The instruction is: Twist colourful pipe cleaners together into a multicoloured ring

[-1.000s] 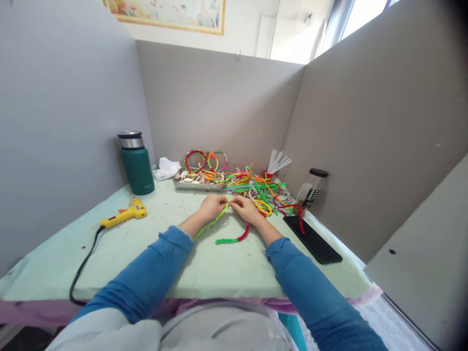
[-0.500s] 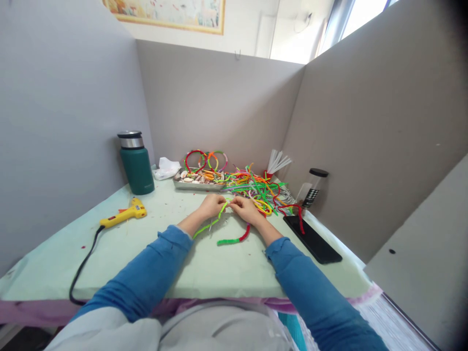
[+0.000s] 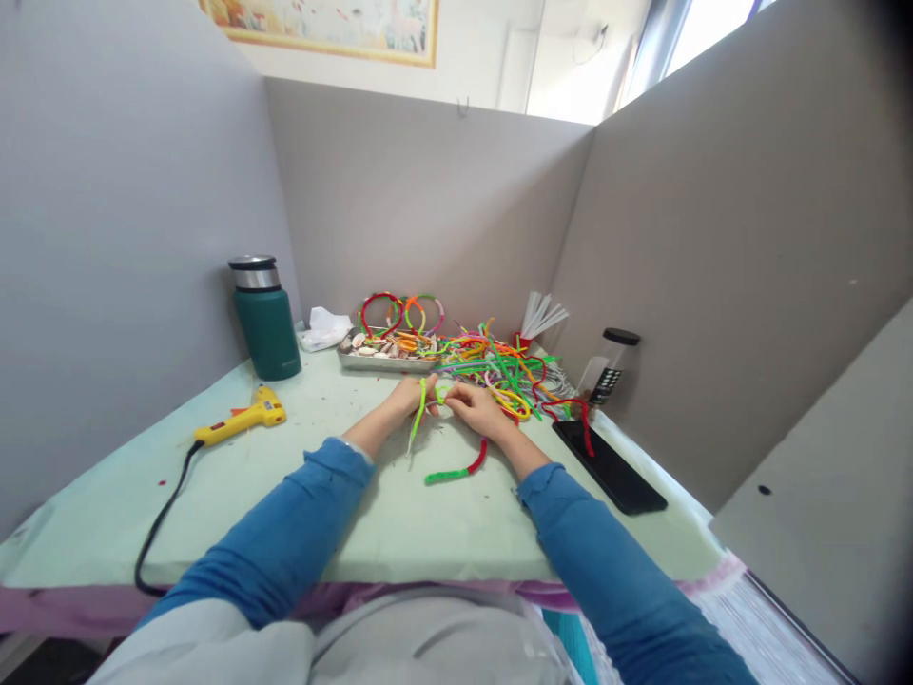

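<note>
A yellow-green pipe cleaner (image 3: 418, 419) runs between my two hands, one end hanging down beside the left fingers. My left hand (image 3: 406, 396) pinches it, with thumb and forefinger closed. Close by on the right, the fingertips of my right hand (image 3: 476, 407) are closed on a small loop of the same strand. Below the right hand curves a wrapped red-and-green fuzzy strip (image 3: 456, 474); its upper end passes out of sight behind that hand, so I cannot tell whether it is gripped too.
A metal tray (image 3: 389, 363) of small pieces stands at the back, with several fuzzy rings behind it. Beside it lies a heap of pipe cleaners (image 3: 492, 357). A yellow glue gun (image 3: 246, 417) and green bottle (image 3: 265, 323) are left; a black phone (image 3: 613, 471) and clear bottle (image 3: 606, 371) right.
The yellow-green pipe cleaner has swung from lying along the left wrist to hanging over the left fingers, and a small loop now shows between my hands. The red-and-green strip has shifted slightly.
</note>
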`<move>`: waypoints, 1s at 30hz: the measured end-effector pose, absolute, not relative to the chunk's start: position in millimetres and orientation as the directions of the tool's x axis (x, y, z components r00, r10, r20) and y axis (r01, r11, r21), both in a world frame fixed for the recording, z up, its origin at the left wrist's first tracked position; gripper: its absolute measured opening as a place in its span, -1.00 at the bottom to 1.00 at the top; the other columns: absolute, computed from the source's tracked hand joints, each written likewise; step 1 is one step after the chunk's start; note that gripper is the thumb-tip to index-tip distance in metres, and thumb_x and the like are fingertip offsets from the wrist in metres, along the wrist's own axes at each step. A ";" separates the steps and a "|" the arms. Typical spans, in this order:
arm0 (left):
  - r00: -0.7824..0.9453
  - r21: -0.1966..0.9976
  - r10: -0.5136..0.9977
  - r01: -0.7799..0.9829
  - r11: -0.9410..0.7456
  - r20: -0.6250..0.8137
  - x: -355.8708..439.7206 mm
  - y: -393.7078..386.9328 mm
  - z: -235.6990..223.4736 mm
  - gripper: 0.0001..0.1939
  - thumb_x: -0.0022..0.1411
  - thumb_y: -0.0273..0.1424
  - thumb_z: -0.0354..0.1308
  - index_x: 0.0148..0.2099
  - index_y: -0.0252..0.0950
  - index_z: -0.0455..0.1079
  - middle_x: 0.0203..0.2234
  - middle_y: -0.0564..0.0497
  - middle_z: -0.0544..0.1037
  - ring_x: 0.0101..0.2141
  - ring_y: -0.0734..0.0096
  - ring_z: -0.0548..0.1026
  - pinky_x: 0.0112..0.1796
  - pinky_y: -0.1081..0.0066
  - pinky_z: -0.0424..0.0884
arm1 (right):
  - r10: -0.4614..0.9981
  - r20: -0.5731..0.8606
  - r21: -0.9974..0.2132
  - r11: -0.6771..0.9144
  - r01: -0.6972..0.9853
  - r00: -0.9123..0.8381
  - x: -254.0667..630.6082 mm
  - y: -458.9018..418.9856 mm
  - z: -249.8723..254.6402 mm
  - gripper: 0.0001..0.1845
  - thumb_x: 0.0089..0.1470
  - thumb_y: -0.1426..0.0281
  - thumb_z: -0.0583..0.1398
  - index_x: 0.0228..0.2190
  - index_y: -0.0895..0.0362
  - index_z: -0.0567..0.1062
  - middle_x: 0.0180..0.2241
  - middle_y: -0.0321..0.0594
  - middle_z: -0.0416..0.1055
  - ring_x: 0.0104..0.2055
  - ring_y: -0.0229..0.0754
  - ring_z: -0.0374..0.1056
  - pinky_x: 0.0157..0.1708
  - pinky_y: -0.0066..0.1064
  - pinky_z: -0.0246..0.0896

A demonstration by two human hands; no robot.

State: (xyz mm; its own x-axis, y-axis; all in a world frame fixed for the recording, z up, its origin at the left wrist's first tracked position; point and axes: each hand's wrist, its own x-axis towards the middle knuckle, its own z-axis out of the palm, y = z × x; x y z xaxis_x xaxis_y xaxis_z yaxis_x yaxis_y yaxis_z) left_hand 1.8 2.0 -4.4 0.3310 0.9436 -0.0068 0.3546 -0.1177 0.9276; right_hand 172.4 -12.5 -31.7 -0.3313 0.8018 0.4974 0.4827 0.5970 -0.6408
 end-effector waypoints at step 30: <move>0.430 0.410 0.839 0.735 -0.540 0.334 4.8 7.0 -7.2 -0.76 0.00 -0.29 0.07 -0.46 -0.37 0.44 -0.61 0.01 0.43 -0.55 0.48 0.31 -0.52 0.50 0.12 | 0.815 0.498 -0.608 0.573 0.550 -0.298 171.9 -8.8 -36.0 -0.82 -0.01 0.32 0.06 -0.46 0.16 0.41 -0.54 -0.29 0.35 -0.48 -0.28 0.22 -0.48 -0.49 0.05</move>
State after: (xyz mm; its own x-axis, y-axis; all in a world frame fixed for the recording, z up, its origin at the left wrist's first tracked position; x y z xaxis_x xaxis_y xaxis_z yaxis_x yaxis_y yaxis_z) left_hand 4.8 7.0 -7.2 0.4295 0.8389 0.3343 0.7351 -0.5398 0.4102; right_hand 171.9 -8.8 -36.0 -0.2975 0.8146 0.4980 0.5501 0.5726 -0.6079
